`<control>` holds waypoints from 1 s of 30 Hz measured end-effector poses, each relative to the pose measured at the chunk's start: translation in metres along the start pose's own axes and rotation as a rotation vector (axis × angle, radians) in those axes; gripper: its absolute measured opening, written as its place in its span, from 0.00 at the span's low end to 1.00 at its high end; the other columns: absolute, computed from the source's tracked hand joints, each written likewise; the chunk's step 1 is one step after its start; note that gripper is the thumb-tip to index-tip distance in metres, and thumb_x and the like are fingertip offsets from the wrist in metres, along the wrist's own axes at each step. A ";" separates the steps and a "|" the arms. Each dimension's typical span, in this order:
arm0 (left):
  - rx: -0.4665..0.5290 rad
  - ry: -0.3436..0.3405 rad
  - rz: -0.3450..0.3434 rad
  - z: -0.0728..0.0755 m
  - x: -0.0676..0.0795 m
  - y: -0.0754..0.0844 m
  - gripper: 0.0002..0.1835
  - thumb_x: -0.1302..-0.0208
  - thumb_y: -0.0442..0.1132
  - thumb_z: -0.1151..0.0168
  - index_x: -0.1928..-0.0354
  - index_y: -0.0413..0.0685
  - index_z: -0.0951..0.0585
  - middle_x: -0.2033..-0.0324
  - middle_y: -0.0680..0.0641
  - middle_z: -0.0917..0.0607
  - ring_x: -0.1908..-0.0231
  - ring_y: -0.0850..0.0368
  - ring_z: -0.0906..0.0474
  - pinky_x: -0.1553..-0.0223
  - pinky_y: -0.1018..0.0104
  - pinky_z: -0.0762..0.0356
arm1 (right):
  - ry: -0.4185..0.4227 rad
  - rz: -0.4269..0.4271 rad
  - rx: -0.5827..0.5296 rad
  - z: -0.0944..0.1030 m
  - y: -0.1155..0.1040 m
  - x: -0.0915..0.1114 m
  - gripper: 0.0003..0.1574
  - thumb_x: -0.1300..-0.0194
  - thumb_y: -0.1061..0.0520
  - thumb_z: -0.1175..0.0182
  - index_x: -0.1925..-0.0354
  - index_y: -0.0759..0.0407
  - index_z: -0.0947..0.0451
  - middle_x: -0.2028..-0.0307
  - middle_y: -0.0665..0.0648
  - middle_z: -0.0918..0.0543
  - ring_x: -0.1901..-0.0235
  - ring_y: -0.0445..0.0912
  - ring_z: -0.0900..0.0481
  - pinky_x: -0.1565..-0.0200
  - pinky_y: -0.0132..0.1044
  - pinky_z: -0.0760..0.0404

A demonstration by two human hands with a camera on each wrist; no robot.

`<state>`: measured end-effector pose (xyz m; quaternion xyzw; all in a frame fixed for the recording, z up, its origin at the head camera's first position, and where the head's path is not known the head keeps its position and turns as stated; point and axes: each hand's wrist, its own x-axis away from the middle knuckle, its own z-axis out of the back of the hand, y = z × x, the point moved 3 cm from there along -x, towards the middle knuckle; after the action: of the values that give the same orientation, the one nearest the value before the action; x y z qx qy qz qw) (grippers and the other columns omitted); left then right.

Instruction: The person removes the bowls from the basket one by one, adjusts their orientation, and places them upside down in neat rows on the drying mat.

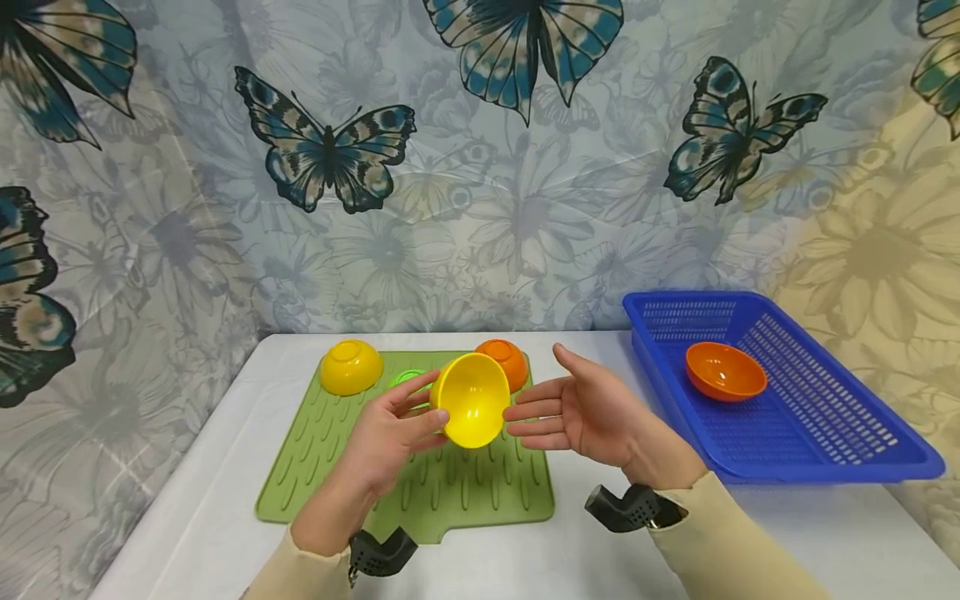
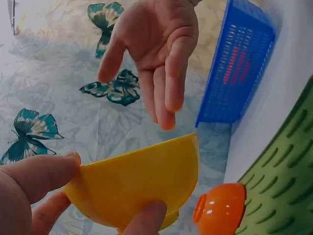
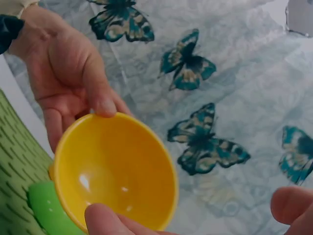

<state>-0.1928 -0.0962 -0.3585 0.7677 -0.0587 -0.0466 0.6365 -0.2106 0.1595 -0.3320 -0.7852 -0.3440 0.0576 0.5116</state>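
My left hand holds a yellow bowl above the mat, thumb at the rim and fingers round its outside. The bowl is tilted, its hollow facing me in the head view. To its right, my right hand has its fingers extended and spread, palm turned toward the bowl. Those fingertips come right up to the bowl's right rim. In the right wrist view, the left thumb presses the rim of the yellow bowl. Behind the held bowl, a bright green bowl is partly hidden in the head view.
A green drying mat lies on the white table. Upside down at its far edge are another yellow bowl and an orange bowl. At the right stands a blue basket with an orange bowl inside.
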 end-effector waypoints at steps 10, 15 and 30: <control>-0.417 0.025 -0.212 -0.007 0.008 0.003 0.27 0.44 0.29 0.26 0.41 0.52 0.16 0.38 0.47 0.23 0.40 0.46 0.26 0.46 0.55 0.21 | -0.071 -0.049 -0.320 0.010 0.011 -0.017 0.68 0.30 0.22 0.62 0.27 0.81 0.62 0.30 0.81 0.46 0.31 0.67 0.43 0.33 0.54 0.38; -0.551 -0.050 -0.369 -0.014 0.011 0.003 0.26 0.45 0.27 0.26 0.42 0.51 0.15 0.34 0.45 0.29 0.43 0.43 0.25 0.57 0.63 0.17 | -0.073 -0.047 -0.357 0.014 0.011 -0.018 0.68 0.30 0.22 0.62 0.27 0.81 0.62 0.30 0.80 0.48 0.30 0.67 0.44 0.32 0.54 0.39; -1.195 -0.275 -1.157 -0.026 0.014 0.009 0.28 0.55 0.29 0.22 0.49 0.59 0.12 0.39 0.36 0.26 0.41 0.41 0.27 0.44 0.56 0.23 | -0.026 -0.119 -0.118 0.026 0.008 -0.025 0.61 0.29 0.24 0.57 0.38 0.84 0.40 0.49 0.73 0.19 0.49 0.62 0.19 0.39 0.55 0.29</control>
<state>-0.1750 -0.0749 -0.3448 0.1981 0.3014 -0.4818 0.7986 -0.2375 0.1629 -0.3576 -0.7912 -0.3995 0.0168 0.4627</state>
